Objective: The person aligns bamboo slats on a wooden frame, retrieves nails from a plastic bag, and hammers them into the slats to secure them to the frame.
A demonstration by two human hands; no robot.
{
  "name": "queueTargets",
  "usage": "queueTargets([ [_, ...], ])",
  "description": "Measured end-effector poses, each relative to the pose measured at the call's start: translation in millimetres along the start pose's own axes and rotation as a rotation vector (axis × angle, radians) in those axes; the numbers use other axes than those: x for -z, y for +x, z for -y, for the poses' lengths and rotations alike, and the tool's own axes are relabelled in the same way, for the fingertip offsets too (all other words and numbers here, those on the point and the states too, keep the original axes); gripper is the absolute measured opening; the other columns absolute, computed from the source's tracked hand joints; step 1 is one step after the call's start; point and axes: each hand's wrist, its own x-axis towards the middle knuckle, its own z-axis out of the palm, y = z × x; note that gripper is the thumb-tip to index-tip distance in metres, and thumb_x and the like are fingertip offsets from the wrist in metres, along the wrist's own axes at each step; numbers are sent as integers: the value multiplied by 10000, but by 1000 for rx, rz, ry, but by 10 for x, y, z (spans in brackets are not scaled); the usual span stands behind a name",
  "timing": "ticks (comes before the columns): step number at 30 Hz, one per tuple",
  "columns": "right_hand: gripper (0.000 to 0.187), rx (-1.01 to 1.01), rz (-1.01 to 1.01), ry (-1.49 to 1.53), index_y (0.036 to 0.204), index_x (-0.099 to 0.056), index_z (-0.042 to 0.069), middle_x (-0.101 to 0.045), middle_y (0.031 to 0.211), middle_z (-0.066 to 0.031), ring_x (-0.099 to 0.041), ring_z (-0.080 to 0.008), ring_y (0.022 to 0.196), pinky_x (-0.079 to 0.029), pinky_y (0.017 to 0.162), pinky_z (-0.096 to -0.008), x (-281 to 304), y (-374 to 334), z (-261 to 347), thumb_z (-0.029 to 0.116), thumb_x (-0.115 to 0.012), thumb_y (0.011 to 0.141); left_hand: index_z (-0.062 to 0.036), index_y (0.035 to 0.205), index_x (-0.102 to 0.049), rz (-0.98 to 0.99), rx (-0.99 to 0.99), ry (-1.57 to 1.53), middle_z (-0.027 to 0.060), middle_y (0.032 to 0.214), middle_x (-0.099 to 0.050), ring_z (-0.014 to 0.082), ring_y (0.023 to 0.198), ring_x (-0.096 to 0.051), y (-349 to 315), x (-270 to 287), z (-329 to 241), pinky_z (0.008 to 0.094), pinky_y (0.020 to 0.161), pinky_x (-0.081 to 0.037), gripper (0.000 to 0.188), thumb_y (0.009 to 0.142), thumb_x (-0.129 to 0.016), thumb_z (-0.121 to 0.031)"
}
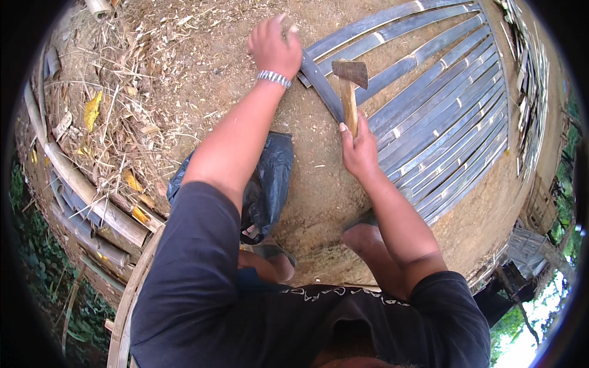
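Observation:
My right hand (361,149) is wrapped round the wooden handle of a hatchet (351,75) with a dark, rusty head, held upright above the slats. Below it lies a row of long dark bamboo slats (423,101), laid side by side on the ground and fanning apart toward the far side. A shorter dark slat (323,86) lies crosswise at their left ends. My left hand (274,47), with a metal-banded watch (274,78) at the wrist, is beside that crosswise piece's far end. Its fingers are apart and nothing shows in them.
A dark plastic bag (279,178) stands near my left foot (276,262). Wood chips and dry leaves (144,86) litter the ground at left, next to bamboo poles (92,190). Thin split strips (532,92) are piled at far right. My right foot (365,239) is close to the slats.

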Motion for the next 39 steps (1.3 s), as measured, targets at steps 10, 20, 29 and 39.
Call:
queueTargets([
  [10,491,16,140,-117,1441,-449,44,-607,1307,-287,-623,-497,1132,-520,948,-510,227,134,223,149,-594,984,-70,1449,-471,183,-128,412,151,1537,-419,318,1528,-238,92,-297,13,619,1251,-57,506,975,-486,-249],
  [20,486,104,157,-191,1455,-446,61,-604,1330,-268,-634,-474,1131,-536,950,-496,180,204,170,136,-573,992,-77,1454,-465,189,-116,357,158,1533,-425,331,1530,-236,107,-289,31,624,1251,-50,529,935,-478,-183],
  [29,509,157,167,-268,1465,-437,59,-631,1267,-274,-658,-482,1037,-547,905,-510,151,156,134,104,-577,978,-67,1455,-452,173,-110,320,166,1534,-421,339,1531,-231,121,-298,49,626,1250,-36,527,941,-473,-183],
  [39,533,259,99,-199,1481,-416,41,-596,1333,-291,-627,-477,1143,-531,969,-485,251,104,238,89,-577,974,-62,1460,-440,164,-104,304,166,1535,-415,346,1536,-211,101,-296,47,624,1250,-35,533,942,-476,-184],
])
